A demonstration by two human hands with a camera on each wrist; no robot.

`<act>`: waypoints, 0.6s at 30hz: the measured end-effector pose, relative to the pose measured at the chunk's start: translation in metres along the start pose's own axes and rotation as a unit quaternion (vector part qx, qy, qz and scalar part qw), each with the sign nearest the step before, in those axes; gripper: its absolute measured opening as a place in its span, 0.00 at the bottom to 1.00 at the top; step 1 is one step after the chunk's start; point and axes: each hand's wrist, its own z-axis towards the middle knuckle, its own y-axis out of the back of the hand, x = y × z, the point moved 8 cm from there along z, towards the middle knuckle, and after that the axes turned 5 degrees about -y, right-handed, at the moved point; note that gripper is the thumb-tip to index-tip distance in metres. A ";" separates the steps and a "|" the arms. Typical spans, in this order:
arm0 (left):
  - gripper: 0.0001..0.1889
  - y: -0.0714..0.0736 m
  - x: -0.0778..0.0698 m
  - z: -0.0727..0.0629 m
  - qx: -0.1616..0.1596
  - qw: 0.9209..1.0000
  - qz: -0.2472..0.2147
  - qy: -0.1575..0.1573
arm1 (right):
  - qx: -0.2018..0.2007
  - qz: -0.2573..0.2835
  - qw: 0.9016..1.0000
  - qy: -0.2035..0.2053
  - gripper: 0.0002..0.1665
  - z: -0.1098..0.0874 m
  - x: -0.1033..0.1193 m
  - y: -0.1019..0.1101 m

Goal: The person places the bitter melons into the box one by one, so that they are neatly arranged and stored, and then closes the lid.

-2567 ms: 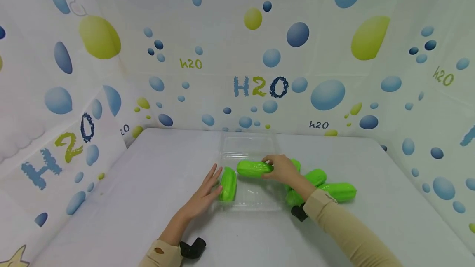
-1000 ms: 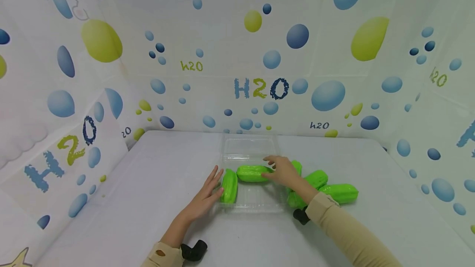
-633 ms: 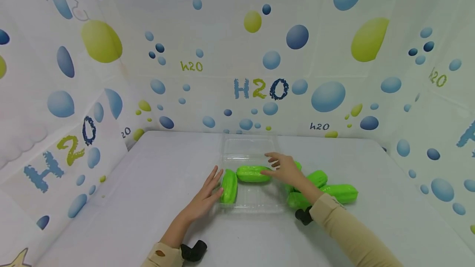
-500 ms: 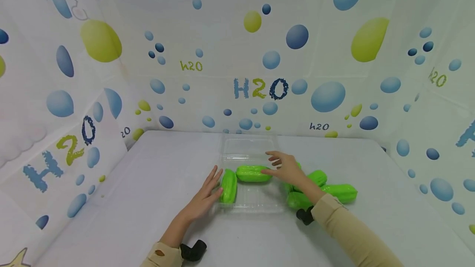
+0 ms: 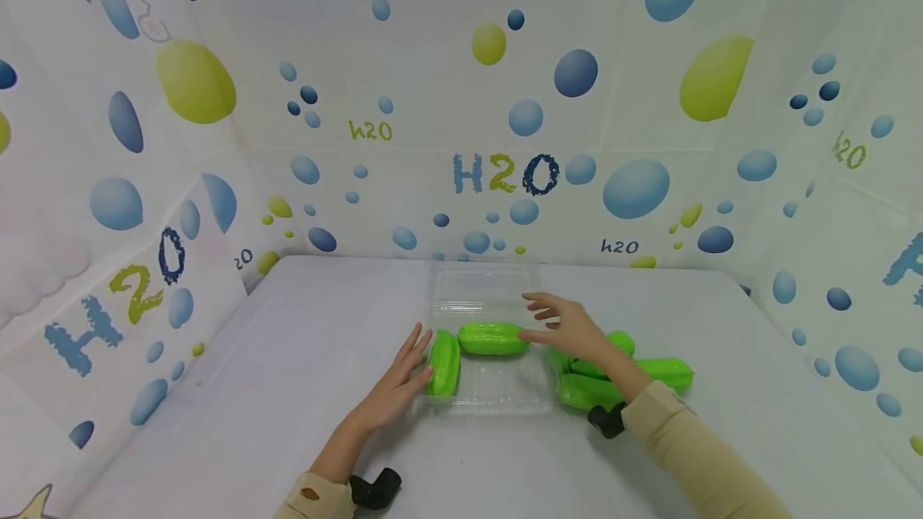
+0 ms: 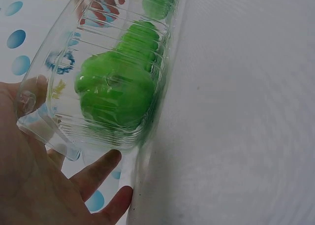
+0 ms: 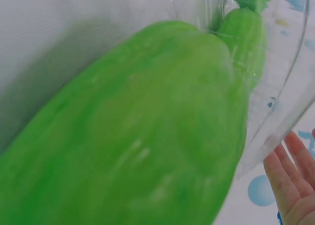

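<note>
Along the far side of a clear plastic container (image 5: 497, 403), a glossy green gourd (image 5: 492, 339) lies crosswise, its left end close to a second gourd (image 5: 444, 363) that runs lengthwise against the left wall. Both have smooth, lobed sides with a wet-looking shine; I would judge them firm and fairly light, a little slippery, and inclined to roll, so the surest hold is round the middle, thumb on the near side and fingers on the far side, rather than at the rounded ends. The container looks thin, light and springy, likely to bend or skid if pushed, and is best steadied low on a side wall.

At the crosswise gourd's right end is the right hand (image 5: 566, 327), thumb parted from loosely bent fingers, nothing gripped; whether the thumb touches that end, I cannot tell. On the other side, the left hand (image 5: 392, 387) rests by the left wall with fingers straight and spread, apparently against the plastic.

Behind lies the container's lid (image 5: 483, 287), laid back flat. Just to the right, partly under the right forearm, is a heap of more gourds (image 5: 587, 392), their number uncertain. All this sits on a white worktop (image 5: 238, 407), before a backdrop (image 5: 433, 62) printed with bubbles and H2O lettering.
</note>
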 end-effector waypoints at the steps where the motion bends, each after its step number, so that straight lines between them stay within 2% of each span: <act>1: 0.28 0.000 0.000 0.000 0.000 1.000 0.001 0.001 | 0.000 0.001 1.000 0.002 0.39 -0.001 0.000 0.001; 8: 0.28 0.000 -0.001 0.000 0.001 1.000 0.002 0.002 | -0.007 0.018 1.000 0.016 0.37 -0.010 -0.005 0.009; 18: 0.28 0.000 -0.001 0.000 -0.003 1.000 -0.003 0.001 | -0.023 0.010 0.999 0.038 0.37 -0.022 -0.009 0.025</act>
